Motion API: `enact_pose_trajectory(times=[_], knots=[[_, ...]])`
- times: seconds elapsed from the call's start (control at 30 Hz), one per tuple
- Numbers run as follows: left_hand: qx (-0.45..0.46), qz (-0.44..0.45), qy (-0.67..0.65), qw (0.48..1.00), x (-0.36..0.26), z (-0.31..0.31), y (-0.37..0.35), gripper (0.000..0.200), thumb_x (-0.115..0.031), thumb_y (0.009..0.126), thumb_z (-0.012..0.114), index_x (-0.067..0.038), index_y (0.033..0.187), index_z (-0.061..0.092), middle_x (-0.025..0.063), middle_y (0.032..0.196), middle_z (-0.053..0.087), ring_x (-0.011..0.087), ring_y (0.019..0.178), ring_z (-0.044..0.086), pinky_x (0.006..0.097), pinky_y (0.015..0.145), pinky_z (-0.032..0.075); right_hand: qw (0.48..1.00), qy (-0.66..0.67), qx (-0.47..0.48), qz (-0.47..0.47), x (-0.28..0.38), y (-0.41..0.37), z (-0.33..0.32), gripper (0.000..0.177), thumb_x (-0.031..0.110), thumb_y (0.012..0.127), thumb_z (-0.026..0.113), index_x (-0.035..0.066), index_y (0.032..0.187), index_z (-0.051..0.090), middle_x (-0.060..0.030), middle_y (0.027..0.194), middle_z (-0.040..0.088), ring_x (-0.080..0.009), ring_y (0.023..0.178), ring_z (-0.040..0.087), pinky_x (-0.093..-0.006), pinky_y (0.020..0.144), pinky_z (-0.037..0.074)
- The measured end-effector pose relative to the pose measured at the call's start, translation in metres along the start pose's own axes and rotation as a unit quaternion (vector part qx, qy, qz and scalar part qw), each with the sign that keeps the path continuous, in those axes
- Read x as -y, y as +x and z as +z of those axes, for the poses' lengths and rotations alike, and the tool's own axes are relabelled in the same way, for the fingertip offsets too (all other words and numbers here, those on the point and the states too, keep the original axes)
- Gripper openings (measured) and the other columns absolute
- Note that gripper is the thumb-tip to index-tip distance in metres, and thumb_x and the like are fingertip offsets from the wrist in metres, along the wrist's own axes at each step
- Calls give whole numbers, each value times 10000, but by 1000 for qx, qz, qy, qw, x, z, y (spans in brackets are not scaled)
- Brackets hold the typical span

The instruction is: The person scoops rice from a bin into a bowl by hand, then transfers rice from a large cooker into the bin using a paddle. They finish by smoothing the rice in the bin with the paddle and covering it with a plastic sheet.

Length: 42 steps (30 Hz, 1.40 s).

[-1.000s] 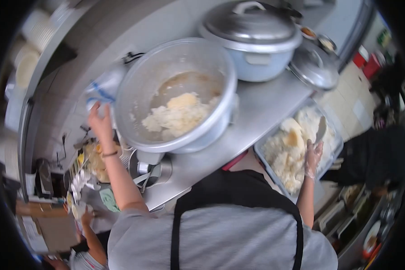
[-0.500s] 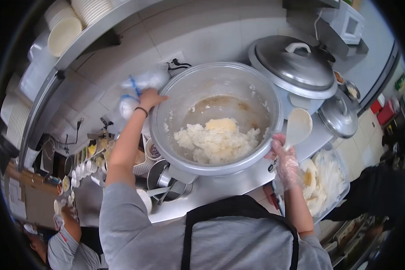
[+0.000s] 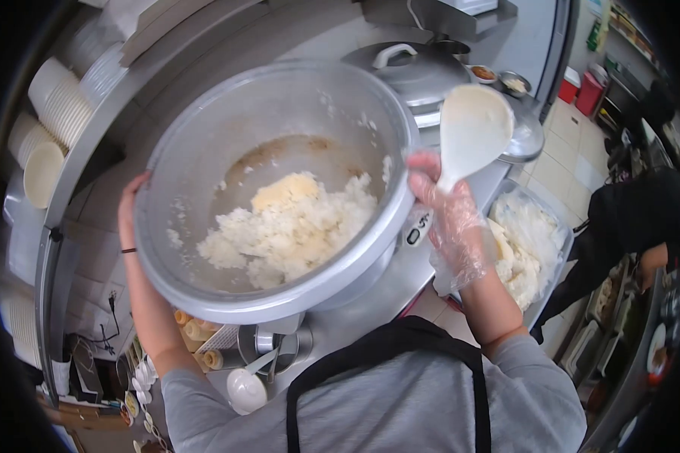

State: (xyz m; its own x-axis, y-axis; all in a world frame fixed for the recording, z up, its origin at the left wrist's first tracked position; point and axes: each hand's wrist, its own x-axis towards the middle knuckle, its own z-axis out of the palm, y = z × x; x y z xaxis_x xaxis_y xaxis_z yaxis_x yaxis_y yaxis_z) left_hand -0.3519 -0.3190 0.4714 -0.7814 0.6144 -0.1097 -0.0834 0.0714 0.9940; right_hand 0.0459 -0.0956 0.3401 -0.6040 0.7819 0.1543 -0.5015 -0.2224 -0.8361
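A large metal pot (image 3: 185, 170) is raised off the counter and tilted towards me. White rice (image 3: 302, 226) with a yellowish lump on top lies in its lower part; brown residue marks the bottom. On the pot's left side, my left hand (image 3: 134, 200) grips the rim, its fingers partly hidden behind the wall. My right hand (image 3: 452, 211), in a clear plastic glove, is closed around the handle of a white rice paddle (image 3: 474, 128) held blade up. That same hand also presses against the right side of the pot.
Behind the raised pot stands a lidded pot (image 3: 423, 75). A plastic tub (image 3: 559, 260) with rice and plastic wrap is at my right. A white ladle (image 3: 246, 389) lies near metal containers below the pot. Stacked bowls (image 3: 57, 98) fill a left shelf. Another person (image 3: 631, 215) in black stands at right.
The pot has risen off the counter, come closer and left, and tilted. My left hand has moved down and left along with its rim; the right hand has risen with the paddle.
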Motion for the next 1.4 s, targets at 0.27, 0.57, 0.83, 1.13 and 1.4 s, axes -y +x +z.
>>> enact_pose_trajectory(times=[0.27,0.57,0.83,1.13,1.4], knots=[[122,31,-39,991,-22,78,-42,231,-185,807,512,15,859,616,123,735,644,197,595,619,287,559,529,971,-59,-94,-214,91,-44,-15,555,210,780,621,15,1267,441,-118,1184,505,-182,1056,479,-298,914,375],[249,211,2,945,-43,160,-62,301,-54,702,575,4,996,545,67,802,591,126,640,583,222,597,480,903,-200,-325,-198,97,-115,-71,581,247,837,568,-8,1319,364,-159,1264,465,-232,1148,454,-302,983,329],[180,453,193,851,2,222,-96,400,-91,607,575,29,987,541,39,991,475,133,897,480,216,805,368,828,-482,-283,35,-62,-80,-203,469,334,862,495,-14,1176,480,-280,1058,548,-400,1030,514,-433,891,389],[144,475,281,821,51,290,-104,230,-33,578,550,47,773,457,59,876,418,160,763,432,212,695,362,811,-512,-260,114,-163,-11,-238,479,348,844,504,-48,1112,485,-279,1105,528,-433,1053,490,-469,894,390],[45,424,330,842,61,311,-119,204,-86,632,553,-7,789,450,51,619,401,124,576,382,237,543,355,780,-620,-82,-27,-85,41,-241,404,328,866,486,-15,1077,528,-257,1059,557,-393,1050,501,-437,915,390]])
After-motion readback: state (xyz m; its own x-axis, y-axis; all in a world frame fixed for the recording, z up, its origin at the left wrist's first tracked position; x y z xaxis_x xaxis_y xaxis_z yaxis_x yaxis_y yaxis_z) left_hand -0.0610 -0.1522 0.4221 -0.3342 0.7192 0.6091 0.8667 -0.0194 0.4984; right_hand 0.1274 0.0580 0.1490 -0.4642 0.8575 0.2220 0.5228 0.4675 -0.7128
